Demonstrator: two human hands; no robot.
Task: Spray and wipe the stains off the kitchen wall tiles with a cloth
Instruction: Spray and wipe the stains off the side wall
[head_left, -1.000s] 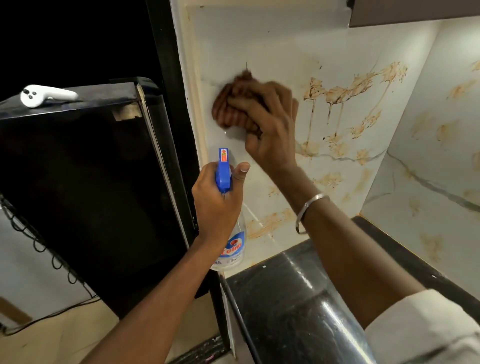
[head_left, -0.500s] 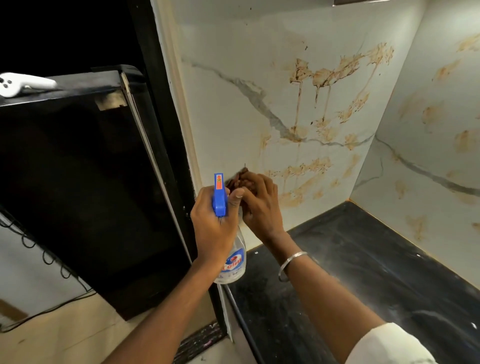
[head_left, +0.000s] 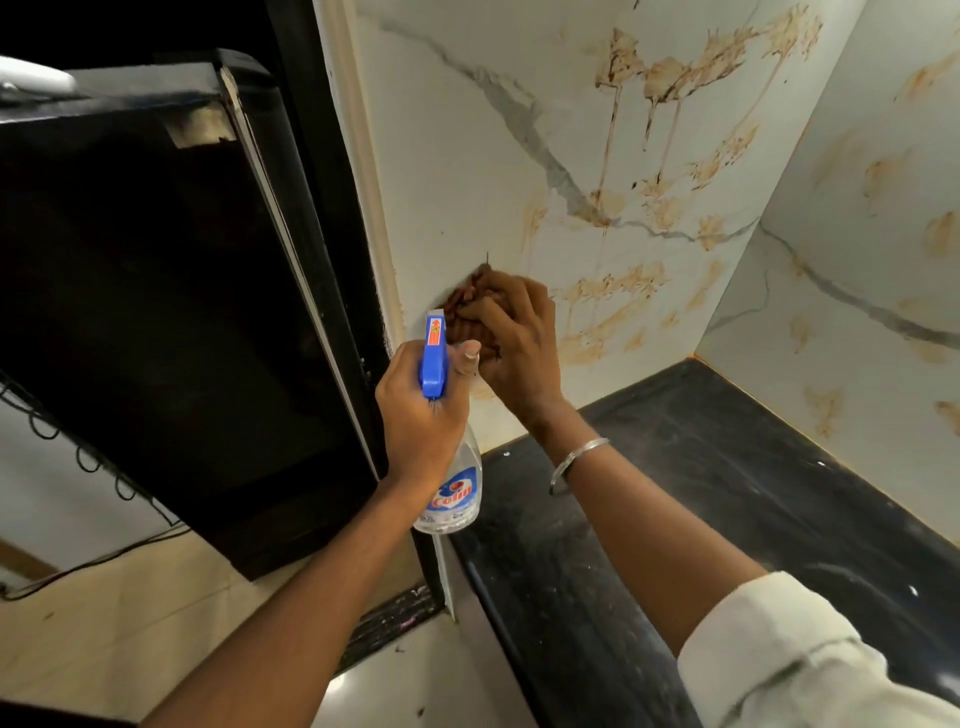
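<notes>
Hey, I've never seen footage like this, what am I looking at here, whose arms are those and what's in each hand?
This is one picture from a camera worn on a person's head, looking down at their own two bare hands; no machine is involved. The left hand grips a clear spray bottle with a blue trigger. The right hand presses a brown cloth against the white marble-look wall tiles, low near the left edge. Brown stains streak the tiles to the right. Below runs a black countertop.
</notes>
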